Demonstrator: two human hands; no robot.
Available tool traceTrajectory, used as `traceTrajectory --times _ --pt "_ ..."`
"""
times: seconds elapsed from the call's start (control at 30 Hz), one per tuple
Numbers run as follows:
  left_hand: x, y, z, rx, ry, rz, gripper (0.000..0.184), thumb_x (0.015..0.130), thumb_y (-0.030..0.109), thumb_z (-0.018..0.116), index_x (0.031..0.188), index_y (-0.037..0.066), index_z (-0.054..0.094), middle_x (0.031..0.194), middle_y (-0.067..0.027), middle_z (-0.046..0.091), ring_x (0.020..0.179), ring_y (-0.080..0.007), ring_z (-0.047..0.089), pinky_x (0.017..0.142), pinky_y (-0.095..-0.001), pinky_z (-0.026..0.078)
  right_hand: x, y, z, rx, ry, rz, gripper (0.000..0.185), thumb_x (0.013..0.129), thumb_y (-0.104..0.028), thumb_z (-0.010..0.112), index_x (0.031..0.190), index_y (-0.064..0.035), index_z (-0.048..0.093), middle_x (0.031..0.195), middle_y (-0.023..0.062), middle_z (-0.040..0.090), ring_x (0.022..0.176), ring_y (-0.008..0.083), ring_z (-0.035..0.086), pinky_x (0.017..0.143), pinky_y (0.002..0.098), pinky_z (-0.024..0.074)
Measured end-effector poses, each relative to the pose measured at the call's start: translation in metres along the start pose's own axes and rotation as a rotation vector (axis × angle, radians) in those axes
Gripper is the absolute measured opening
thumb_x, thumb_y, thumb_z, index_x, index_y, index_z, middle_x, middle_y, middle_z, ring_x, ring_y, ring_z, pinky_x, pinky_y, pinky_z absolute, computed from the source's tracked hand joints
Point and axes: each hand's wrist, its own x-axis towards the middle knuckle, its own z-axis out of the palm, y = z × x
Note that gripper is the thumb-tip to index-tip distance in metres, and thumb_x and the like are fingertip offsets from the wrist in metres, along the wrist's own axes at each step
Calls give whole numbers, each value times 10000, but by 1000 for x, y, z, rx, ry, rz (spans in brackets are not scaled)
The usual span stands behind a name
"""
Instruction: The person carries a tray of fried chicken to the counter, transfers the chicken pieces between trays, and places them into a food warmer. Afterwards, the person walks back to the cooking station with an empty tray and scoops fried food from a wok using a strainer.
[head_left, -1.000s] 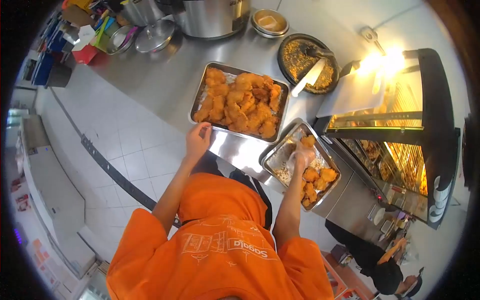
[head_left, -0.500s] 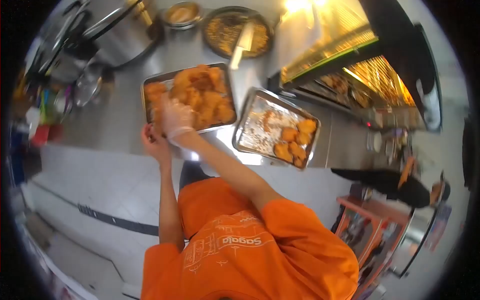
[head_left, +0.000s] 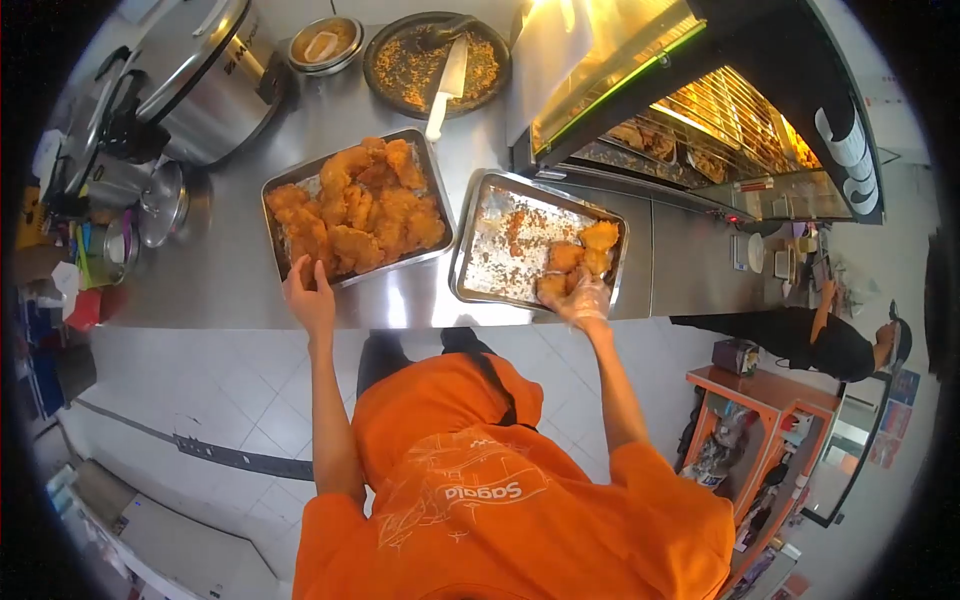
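Observation:
A metal tray on the left is heaped with golden-brown fried chicken pieces. Bare, my left hand touches its near edge, fingertips raised and apart at the rim. To the right lies a second metal tray, with crumbs and several smaller fried pieces at its right end. My right hand, in a clear plastic glove, reaches over this tray's near edge. Its fingers close around a fried piece, which they partly cover.
Behind the trays are a stone mortar dish with a knife across it, a small bowl and a large pressure cooker. A lit glass warmer stands at right. Another person is at far right.
My right hand has left the heaped tray and moved right to the smaller pieces in the other tray. My left hand stays by the heaped tray. The camera view has shifted.

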Motion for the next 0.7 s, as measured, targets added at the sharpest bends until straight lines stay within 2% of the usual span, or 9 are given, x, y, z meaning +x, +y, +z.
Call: traceTrajectory --times 0.1,0.23,0.33,0.4,0.43,0.5,0.6,0.67,0.7 --pt "-1 10 4 46 -19 26 224 906 199 657 1083 62 659 1010 -113 666 947 -268 596 823 -366 490 -4 -7 29 -3 107 34 987 623 -647 748 1355 -62 437 1322 298 458 1228 460 420 1029 551 353" --pt "-3 23 10 -7 5 -15 215 910 203 656 1072 61 663 987 -113 661 918 -249 596 799 -354 492 -5 -16 25 -12 169 0 983 601 -631 776 1392 -170 418 1278 271 466 1187 493 418 999 556 382" --pt "-5 25 9 47 54 84 235 929 233 637 1065 44 665 1033 -112 675 975 -273 620 842 -365 483 -5 -33 4 8 59 54 990 582 -620 791 1382 -155 439 1275 259 470 1198 472 418 987 556 396" --pt "-7 14 9 38 95 60 171 905 166 651 1036 58 667 978 -101 664 898 -239 600 781 -344 496 6 -10 49 25 310 -141 956 565 -590 806 1339 -117 503 1243 242 511 1189 414 462 942 516 452" --pt "-7 14 5 68 132 41 171 905 166 651 1036 58 667 978 -101 664 898 -239 600 781 -344 496 4 -26 23 79 96 -45 873 586 -555 800 1282 -89 555 1179 233 565 1144 391 515 910 482 482" --pt "-7 15 2 3 100 4 155 906 155 641 1029 63 662 989 -93 666 907 -243 600 805 -354 489 1 -31 29 -119 390 -131 641 617 -461 782 1125 -96 643 1046 191 653 972 365 631 832 454 531" --pt "-10 -5 -7 -28 113 -40 141 909 154 636 1017 68 662 973 -86 665 894 -252 604 813 -367 483 10 -28 23 227 174 -121 626 640 -448 783 1132 -93 629 1050 185 661 978 346 635 844 440 522" --pt "-14 -19 -17 -52 126 -140 132 900 149 641 1002 69 663 956 -88 665 878 -264 608 806 -370 483 8 -32 12 256 139 -5 635 656 -444 783 1150 -82 615 1085 192 657 1014 336 631 848 430 519" --pt "-14 -23 -25 -25 162 -58 136 906 152 642 1007 65 666 920 -77 658 829 -233 602 749 -338 478 5 -42 4 197 115 -23 653 667 -467 780 1176 -106 590 1142 206 628 1030 363 624 888 443 502"
